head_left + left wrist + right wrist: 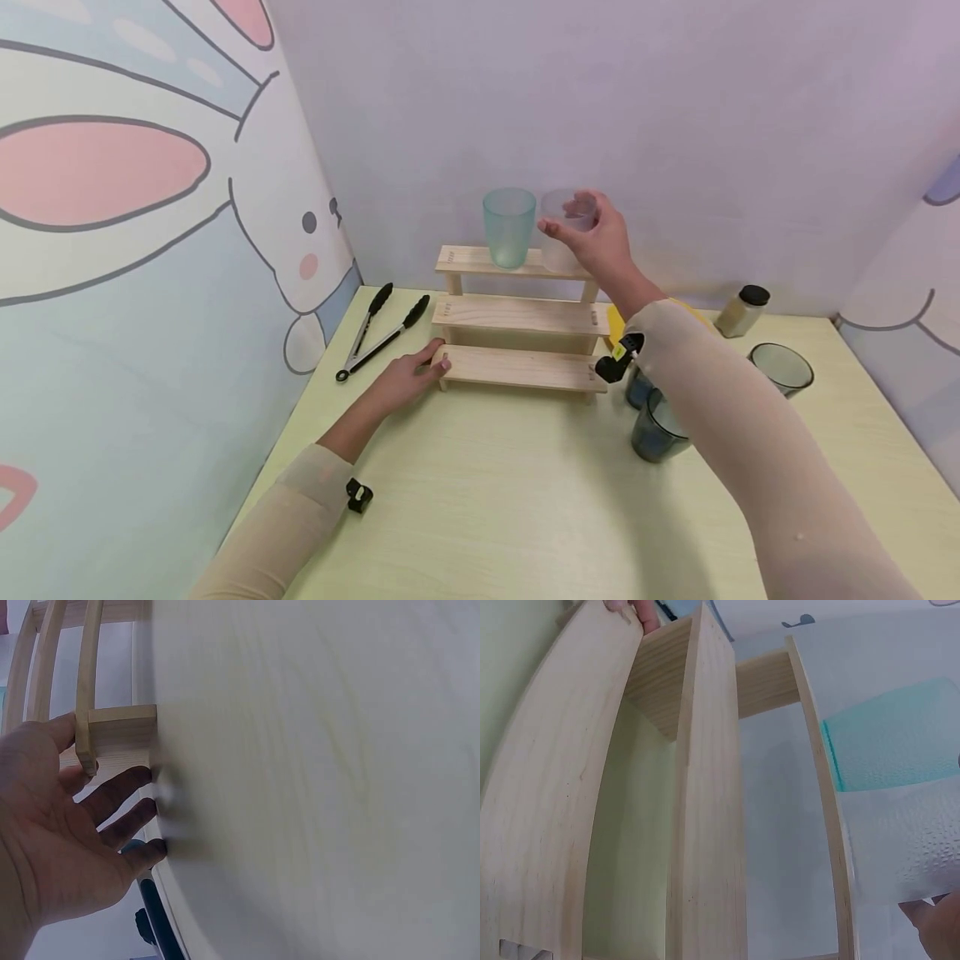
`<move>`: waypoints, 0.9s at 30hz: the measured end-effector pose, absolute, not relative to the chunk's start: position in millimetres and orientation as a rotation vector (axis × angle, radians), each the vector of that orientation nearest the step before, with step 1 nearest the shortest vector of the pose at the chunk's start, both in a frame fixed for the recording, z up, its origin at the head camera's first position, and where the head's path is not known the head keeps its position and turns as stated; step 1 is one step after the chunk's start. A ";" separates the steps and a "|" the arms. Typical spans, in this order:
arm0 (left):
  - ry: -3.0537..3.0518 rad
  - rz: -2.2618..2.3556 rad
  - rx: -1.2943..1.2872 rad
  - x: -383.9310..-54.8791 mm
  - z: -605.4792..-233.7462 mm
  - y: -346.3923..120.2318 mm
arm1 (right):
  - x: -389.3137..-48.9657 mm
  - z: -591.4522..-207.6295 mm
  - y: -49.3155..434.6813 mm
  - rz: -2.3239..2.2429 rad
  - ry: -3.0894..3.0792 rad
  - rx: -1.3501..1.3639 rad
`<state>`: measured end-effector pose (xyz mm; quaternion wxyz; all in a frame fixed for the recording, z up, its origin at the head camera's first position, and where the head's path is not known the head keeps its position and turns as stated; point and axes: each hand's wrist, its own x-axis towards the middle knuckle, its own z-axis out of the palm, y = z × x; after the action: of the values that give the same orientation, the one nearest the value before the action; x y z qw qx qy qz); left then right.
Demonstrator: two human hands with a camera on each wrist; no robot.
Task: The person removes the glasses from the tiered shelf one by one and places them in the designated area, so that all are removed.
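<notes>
A three-step wooden rack (517, 312) stands against the back wall. On its top step is a teal cup (509, 229), with a clear textured cup (557, 250) right beside it. My right hand (600, 237) grips the clear cup from the right, thumb in front and fingers behind; in the right wrist view the clear cup (907, 847) has its base at the top board. Down at the left end of the lowest step, my left hand (408, 379) pinches the board between thumb and forefinger. In the left wrist view its other fingers (124, 825) reach down toward the table.
Metal tongs (375, 337) with black tips lie left of the rack. On the right are dark blue-grey cups (658, 433), a greenish-grey cup (782, 368), a black-capped jar (742, 311) and something yellow (615, 325) partly behind my right arm. Walls (637, 100) border the table.
</notes>
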<state>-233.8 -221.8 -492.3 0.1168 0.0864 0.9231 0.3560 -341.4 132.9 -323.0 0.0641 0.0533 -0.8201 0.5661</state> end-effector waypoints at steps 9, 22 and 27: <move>2.703 1.029 0.253 -234.7 -489.6 -221.2 | -339.4 -316.0 140.8 1.849 -2.386 0.172; 2.703 1.027 0.259 -236.4 -492.6 -223.2 | -323.9 -298.3 161.0 1.947 -2.296 0.238; 2.701 1.024 0.261 -236.6 -492.6 -223.5 | -316.4 -292.7 171.5 1.966 -2.298 0.235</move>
<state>-236.6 -223.5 -492.6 0.1203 0.0894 0.9245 0.3506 -316.4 171.5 -292.7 0.0540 0.0772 -0.7566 0.6471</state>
